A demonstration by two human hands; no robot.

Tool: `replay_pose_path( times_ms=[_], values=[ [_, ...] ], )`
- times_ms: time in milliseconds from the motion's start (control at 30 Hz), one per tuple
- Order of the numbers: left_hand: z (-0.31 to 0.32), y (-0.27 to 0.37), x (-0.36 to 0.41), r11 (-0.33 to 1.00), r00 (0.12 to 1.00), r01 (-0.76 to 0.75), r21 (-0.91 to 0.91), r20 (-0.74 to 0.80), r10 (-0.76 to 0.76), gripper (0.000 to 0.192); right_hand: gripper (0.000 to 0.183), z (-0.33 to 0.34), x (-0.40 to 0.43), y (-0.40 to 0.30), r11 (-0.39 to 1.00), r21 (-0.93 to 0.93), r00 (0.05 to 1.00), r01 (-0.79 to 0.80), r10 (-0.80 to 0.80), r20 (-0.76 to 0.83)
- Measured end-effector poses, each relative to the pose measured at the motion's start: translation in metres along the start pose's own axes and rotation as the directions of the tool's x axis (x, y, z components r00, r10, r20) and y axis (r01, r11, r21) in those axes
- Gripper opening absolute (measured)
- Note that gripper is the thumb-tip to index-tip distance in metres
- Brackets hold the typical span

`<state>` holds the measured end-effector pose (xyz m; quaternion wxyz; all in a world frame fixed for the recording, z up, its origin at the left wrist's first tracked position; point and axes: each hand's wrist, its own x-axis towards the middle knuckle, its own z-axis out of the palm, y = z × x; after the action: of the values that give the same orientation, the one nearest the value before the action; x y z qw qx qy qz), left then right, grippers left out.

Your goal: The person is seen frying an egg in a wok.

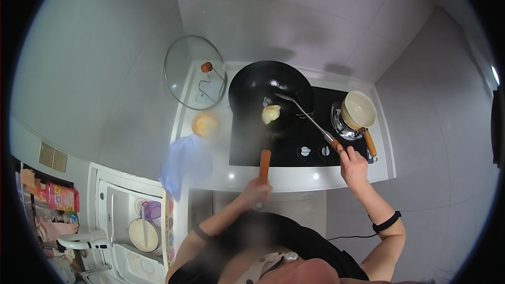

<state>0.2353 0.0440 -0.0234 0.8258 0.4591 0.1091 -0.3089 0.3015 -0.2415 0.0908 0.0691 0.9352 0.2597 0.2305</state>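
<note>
My left hand grips the orange-brown handle of a black wok on the cooktop. A folded, pale yellow lump of food, perhaps egg, lies in the near part of the wok. In my right hand is a metal spatula, held by its wooden grip. The spatula's blade is inside the wok, just above and to the right of the food and apart from it. Steam blurs the wok's near left side.
A cream saucepan sits tilted on the right burner. Left of the wok, a glass lid stands upright near a round dish of yellowish food. A blue cloth hangs over the counter edge. The sink at lower left holds dishes.
</note>
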Motion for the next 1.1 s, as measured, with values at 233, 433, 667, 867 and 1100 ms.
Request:
replay_pose_path(
  times_ms=[233, 433, 667, 867, 1100],
  values=[
    [0.005, 0.003, -0.002, 1.0, 0.998, 0.009, 0.012, -0.065, -0.009, 0.013, 0.038, -0.007, 0.018, 0.002, 0.997, 0.052, 0.998, 0.056, -0.054, -0.031],
    [-0.008, -0.004, 0.003, 1.0, 1.0, 0.024, -0.017, 0.013, -0.024, 0.013, 0.035, -0.011, 0.086, 0.024, 0.971, 0.047, 0.972, 0.236, -0.236, -0.011],
    [-0.008, -0.004, 0.002, 1.0, 1.0, 0.006, 0.005, 0.003, -0.006, 0.014, 0.027, -0.015, 0.115, 0.027, 0.953, 0.012, 0.95, 0.303, -0.303, 0.08],
    [-0.005, -0.004, -0.001, 1.0, 1.0, -0.026, 0.013, -0.008, 0.026, 0.014, 0.023, -0.023, 0.12, 0.034, 0.944, -0.003, 0.936, 0.329, -0.325, 0.137],
    [-0.007, -0.003, 0.0, 0.998, 0.999, -0.015, 0.061, 0.031, 0.013, 0.014, 0.019, -0.033, 0.129, 0.032, 0.941, 0.0, 0.931, 0.34, -0.336, 0.141]
  ],
)
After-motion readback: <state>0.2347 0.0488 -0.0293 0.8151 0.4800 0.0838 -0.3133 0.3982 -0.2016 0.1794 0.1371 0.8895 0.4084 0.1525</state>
